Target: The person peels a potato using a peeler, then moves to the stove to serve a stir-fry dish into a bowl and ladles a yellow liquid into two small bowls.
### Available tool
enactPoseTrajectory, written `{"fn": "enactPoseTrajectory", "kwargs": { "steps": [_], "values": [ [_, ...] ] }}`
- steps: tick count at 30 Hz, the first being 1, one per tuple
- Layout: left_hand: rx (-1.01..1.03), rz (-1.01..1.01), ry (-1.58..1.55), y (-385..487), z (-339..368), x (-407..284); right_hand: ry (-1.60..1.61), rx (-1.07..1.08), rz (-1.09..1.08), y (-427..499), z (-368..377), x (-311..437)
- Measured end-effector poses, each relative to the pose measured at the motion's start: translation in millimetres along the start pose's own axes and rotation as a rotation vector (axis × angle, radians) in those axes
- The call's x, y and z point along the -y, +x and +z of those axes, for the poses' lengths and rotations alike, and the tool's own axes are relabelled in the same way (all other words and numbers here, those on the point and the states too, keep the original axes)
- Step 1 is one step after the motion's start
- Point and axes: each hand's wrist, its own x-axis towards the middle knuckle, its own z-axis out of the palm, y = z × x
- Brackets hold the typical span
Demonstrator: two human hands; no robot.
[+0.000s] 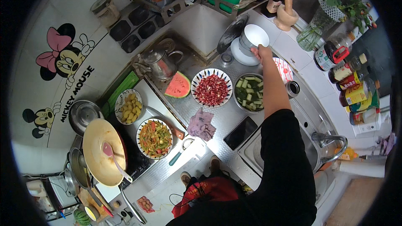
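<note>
My right hand (pixel 263 53) reaches to the far counter corner and grips the rim and side of stacked white bowls (pixel 255 34). The stack tilts slightly over white plates (pixel 241 55); I cannot tell if it touches them. My left hand is out of view. Below my forearm stands a metal basin (pixel 241 105) of cut green stalks in liquid. Beside it sit a patterned plate of pomegranate seeds (pixel 211 90) and a watermelon slice (pixel 178 85). A red-and-white patterned plate (pixel 284 69) lies partly behind my forearm, near an open metal flask (pixel 292 88).
A phone (pixel 240 132) and a purple cloth (pixel 202 125) lie on the counter near the sink (pixel 309 138). Leftward are a cooked vegetable dish (pixel 154 138), a knife (pixel 176 131), a peeler (pixel 180 152) and a wok (pixel 102 157) with a pink spatula. A metal kettle (pixel 160 64) stands behind.
</note>
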Motion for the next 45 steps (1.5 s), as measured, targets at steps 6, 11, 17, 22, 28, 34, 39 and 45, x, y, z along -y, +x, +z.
{"fn": "enactPoseTrajectory", "kwargs": {
  "steps": [6, 11, 17, 22, 28, 34, 39, 45],
  "values": [
    [0.098, -0.11, -0.036, 47.8, -25.6, 30.8, -0.068, -0.183, -0.239, -41.0, 16.1, 13.3],
    [0.426, -0.266, -0.112, 130.3, -55.3, 40.7, 0.152, 0.021, -0.247, -97.7, -11.5, 17.1],
    [0.217, -0.331, -0.205, 166.1, -10.8, 54.9, 1.38, 0.568, 0.473, -252.7, -87.0, -13.3],
    [0.604, -0.363, -0.176, 184.5, 12.1, 38.5, 1.958, 0.466, 0.482, -395.8, -152.3, -53.9],
    [0.676, -0.225, -0.204, 172.0, 45.3, 35.3, 1.627, 0.272, 0.603, -438.4, -198.2, -81.4],
    [0.775, 0.158, 0.218, -68.2, 143.5, -5.7, 0.353, 0.366, 0.068, -481.5, -87.2, -38.8],
    [1.567, -0.156, 0.172, -128.7, 131.5, -33.1, -0.281, 0.815, -0.157, -583.8, 58.2, -11.5],
    [1.456, -0.218, 0.06, -38.8, 21.5, -59.3, -0.5, 1.254, -0.112, -737.1, 179.8, -76.0]
  ]
}}
